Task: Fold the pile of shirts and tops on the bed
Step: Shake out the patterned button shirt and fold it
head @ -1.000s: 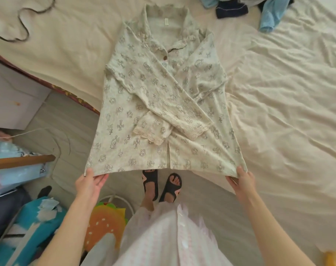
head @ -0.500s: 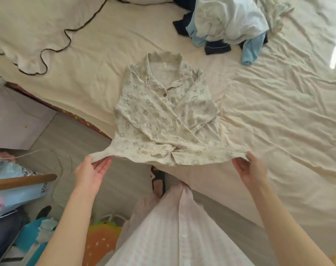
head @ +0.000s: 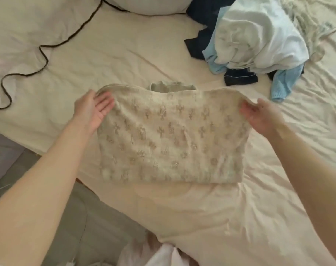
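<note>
We see a cream sheet (head: 230, 217) covering the bed, creased all over, with grey floor (head: 98, 227) at lower left past the bed's corner. A pillow (head: 19, 45) with a wavy dark trim lies at upper left. The pile of tops (head: 255, 41) (white, pale blue, navy) sits at upper right. Nearer us, the patterned shirt (head: 169, 143) lies doubled over on the sheet. Our left hand (head: 92, 112) pinches its far left corner; our right hand (head: 261, 118) curls round the far right corner.
</note>
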`<state>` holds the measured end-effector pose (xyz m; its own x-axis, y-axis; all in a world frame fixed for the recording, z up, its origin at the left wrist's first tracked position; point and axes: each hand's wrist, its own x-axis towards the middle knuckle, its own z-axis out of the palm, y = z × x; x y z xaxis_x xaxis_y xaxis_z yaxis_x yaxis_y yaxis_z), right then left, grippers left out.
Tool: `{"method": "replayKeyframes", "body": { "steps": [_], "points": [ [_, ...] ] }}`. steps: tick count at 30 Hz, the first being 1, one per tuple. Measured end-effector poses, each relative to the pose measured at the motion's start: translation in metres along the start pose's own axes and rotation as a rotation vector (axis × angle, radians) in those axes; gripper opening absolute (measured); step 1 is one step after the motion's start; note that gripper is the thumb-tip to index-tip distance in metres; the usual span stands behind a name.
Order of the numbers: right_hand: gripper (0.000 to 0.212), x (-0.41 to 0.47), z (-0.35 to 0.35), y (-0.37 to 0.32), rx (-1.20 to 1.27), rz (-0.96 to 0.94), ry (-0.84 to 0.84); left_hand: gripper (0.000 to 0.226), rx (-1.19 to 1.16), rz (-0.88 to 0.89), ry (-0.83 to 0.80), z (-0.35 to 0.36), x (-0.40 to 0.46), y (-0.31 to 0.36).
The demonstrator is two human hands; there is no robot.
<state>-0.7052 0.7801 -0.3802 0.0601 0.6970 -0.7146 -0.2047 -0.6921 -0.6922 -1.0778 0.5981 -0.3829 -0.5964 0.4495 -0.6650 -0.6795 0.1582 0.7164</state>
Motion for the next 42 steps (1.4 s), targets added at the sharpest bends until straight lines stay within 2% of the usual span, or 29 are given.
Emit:
{"method": "replayKeyframes", "body": {
  "steps": [3, 5, 7, 10, 12, 13, 15, 17, 19, 21, 22, 23, 25, 29, 31, 34, 36, 37, 39, 40, 42],
  "points": [
    [0.049, 0.018, 0.012, 0.024, -0.158, -0.008, -0.067, 0.013, 0.229, -0.027, -0.026, 0.002, 0.027, -0.022],
    [0.048, 0.008, 0.006, 0.044, -0.279, -0.053, -0.014, 0.015, 0.412, -0.002, 0.007, -0.009, 0.015, -0.042],
    [0.038, -0.010, -0.008, 0.067, -0.391, -0.118, 0.081, 0.017, 0.570, 0.078, 0.041, -0.032, -0.004, -0.063],
    [0.029, -0.040, -0.034, 0.103, -0.568, -0.192, 0.274, 0.023, 0.744, 0.176, 0.234, -0.072, -0.037, -0.088],
    [0.033, -0.052, -0.058, 0.123, -0.709, -0.150, 0.433, 0.031, 0.761, 0.122, 0.375, -0.093, -0.055, -0.103],
    [0.038, -0.056, -0.070, 0.132, -0.734, -0.079, 0.513, 0.036, 0.734, 0.028, 0.412, -0.102, -0.063, -0.111],
    [0.048, -0.061, -0.094, 0.149, -0.624, 0.167, 0.573, 0.045, 0.600, -0.235, 0.396, -0.116, -0.076, -0.127],
    [0.053, -0.066, -0.102, 0.157, -0.315, 0.481, 0.457, 0.050, 0.378, -0.480, 0.315, -0.122, -0.082, -0.139],
    [0.056, -0.067, -0.100, 0.159, 0.027, 0.630, 0.328, 0.050, 0.113, -0.586, 0.274, -0.120, -0.083, -0.148],
    [0.057, -0.063, -0.090, 0.158, 0.286, 0.609, 0.280, 0.039, -0.061, -0.573, 0.284, -0.111, -0.079, -0.151],
    [0.046, -0.060, -0.086, 0.158, 0.349, 0.580, 0.291, 0.033, -0.093, -0.547, 0.303, -0.107, -0.077, -0.151],
    [0.034, -0.059, -0.080, 0.156, 0.378, 0.548, 0.312, 0.032, -0.103, -0.518, 0.324, -0.103, -0.075, -0.150],
    [0.036, -0.057, -0.078, 0.155, 0.397, 0.467, 0.346, 0.037, -0.097, -0.447, 0.351, -0.101, -0.076, -0.147],
    [0.041, -0.075, -0.091, 0.154, 0.375, 0.345, 0.420, 0.008, -0.062, -0.325, 0.399, -0.109, -0.101, -0.147],
    [0.041, -0.086, -0.110, 0.158, 0.341, 0.369, 0.449, 0.014, -0.005, -0.309, 0.458, -0.118, -0.124, -0.153],
    [0.037, -0.097, -0.136, 0.161, 0.215, 0.442, 0.426, 0.038, 0.051, -0.327, 0.511, -0.123, -0.148, -0.162],
    [0.034, -0.104, -0.141, 0.159, -0.064, 0.347, 0.433, 0.037, 0.080, -0.274, 0.524, -0.116, -0.154, -0.162],
    [0.040, -0.107, -0.142, 0.161, -0.337, 0.247, 0.463, 0.035, 0.092, -0.236, 0.518, -0.113, -0.155, -0.161],
    [0.050, -0.118, -0.138, 0.170, -0.899, -0.116, 0.472, 0.026, 0.123, -0.164, 0.508, -0.103, -0.160, -0.157],
    [0.050, -0.127, -0.131, 0.179, -1.078, -0.353, 0.377, 0.023, 0.138, -0.125, 0.494, -0.097, -0.164, -0.156],
    [0.047, -0.148, -0.106, 0.205, -1.360, -0.736, 0.032, 0.019, 0.156, -0.032, 0.471, -0.087, -0.174, -0.155]
  ]
}}
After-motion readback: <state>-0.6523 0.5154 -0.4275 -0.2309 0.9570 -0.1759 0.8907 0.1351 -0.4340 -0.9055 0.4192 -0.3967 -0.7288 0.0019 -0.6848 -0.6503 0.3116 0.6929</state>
